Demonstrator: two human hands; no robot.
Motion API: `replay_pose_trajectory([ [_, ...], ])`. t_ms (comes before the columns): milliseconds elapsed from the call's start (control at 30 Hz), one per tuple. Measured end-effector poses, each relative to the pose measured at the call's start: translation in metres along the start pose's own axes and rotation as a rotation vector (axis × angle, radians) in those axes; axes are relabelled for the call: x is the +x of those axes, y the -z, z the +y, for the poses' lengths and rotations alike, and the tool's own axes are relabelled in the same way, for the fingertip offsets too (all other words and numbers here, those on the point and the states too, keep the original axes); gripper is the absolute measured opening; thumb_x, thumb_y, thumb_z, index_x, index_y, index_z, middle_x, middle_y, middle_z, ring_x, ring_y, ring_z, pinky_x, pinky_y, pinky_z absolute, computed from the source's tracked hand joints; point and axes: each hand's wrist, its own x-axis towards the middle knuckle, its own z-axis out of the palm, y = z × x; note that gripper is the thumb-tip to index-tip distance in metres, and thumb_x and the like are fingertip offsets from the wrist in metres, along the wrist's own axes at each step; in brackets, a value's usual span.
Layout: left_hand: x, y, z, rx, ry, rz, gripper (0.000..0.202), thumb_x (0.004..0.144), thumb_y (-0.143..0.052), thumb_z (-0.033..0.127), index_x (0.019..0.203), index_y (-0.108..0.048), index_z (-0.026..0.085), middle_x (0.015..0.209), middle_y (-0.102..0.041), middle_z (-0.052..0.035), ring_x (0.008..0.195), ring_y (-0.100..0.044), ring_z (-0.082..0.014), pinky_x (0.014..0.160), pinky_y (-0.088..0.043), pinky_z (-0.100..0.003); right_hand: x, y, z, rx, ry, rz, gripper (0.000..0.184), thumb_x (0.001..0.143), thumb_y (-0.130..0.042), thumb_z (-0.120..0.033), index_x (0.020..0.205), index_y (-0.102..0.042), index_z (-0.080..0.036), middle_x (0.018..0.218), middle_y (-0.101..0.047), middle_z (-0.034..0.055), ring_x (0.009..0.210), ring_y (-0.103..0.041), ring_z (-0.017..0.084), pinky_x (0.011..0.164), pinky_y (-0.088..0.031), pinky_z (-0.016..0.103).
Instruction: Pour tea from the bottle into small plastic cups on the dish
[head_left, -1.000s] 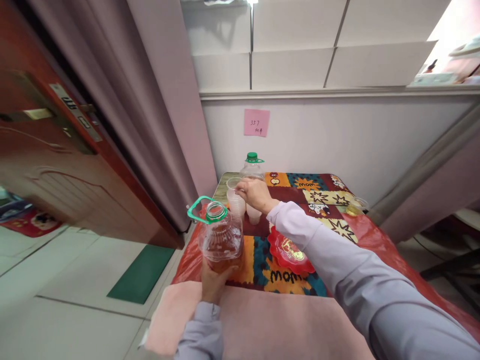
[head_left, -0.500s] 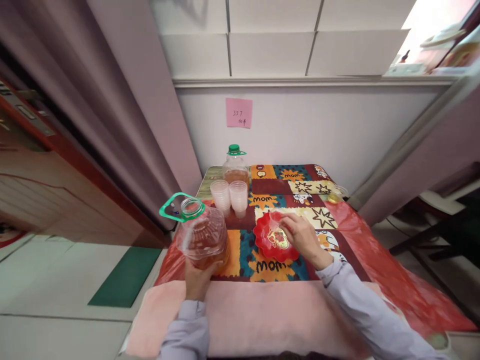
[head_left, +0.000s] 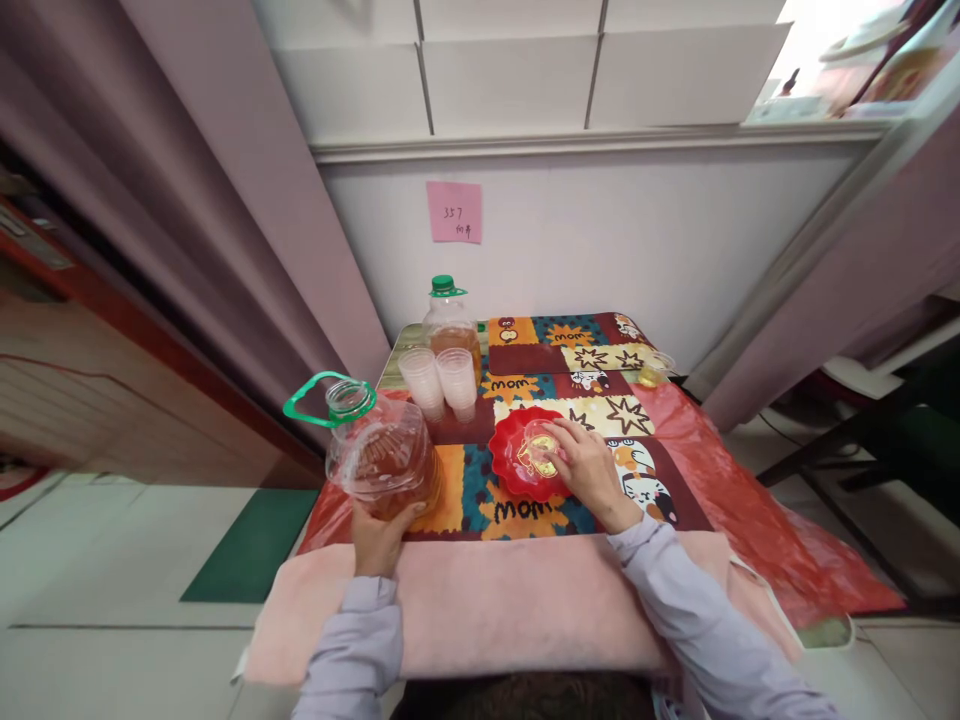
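Note:
A large clear plastic jug (head_left: 386, 450) of amber liquid stands at the left of the table, uncapped, its green ring handle sticking out at the neck. My left hand (head_left: 381, 535) is wrapped round its lower near side. At the middle, a red scalloped plate (head_left: 501, 452) with a gold print lies on the patterned mat. Over the plate's right part is my right hand (head_left: 589, 470), its fingers bent and pressed together; anything small or clear between them cannot be made out. Beyond the jug stand two stacks of clear plastic cups (head_left: 421, 380).
Behind the cups stands a second jug (head_left: 452, 335), capped in green. A clear container with yellow liquid (head_left: 651, 376) sits at the right edge of the mat. Pink cloth (head_left: 510, 600) covers the near edge. A white wall with a pink note (head_left: 454, 212) closes off the back.
My right hand has come down closer to the plate, its fingers now lower over the gold print. My left hand keeps its grip on the jug. The whole view has shifted slightly.

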Motion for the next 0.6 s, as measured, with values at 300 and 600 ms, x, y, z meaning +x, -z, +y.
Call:
replay_pose_trajectory([
  [300,-0.001,-0.003,0.002,0.016,-0.026,0.006,0.086,0.045,-0.1,0.032,0.121,-0.063,0.016,0.122,-0.076,-0.014,0.121,-0.072,-0.0343,0.114,-0.054,-0.057,-0.017,-0.022,-0.002,0.014,-0.18,0.143,0.061,0.102,-0.061,-0.048,0.151,-0.055,-0.013,0.141,-0.071,0.023,0.127,-0.069,0.036,0.101,-0.054,0.049],
  [600,-0.002,-0.003,0.003,0.012,-0.063,-0.021,0.092,0.048,-0.101,0.034,0.13,-0.062,0.017,0.129,-0.074,-0.0145,0.125,-0.07,-0.034,0.118,-0.051,-0.058,-0.002,-0.04,-0.005,0.004,-0.306,0.045,0.066,0.095,-0.069,-0.039,0.153,-0.052,-0.013,0.114,-0.079,0.0171,0.106,-0.074,0.034,0.099,-0.051,0.046],
])
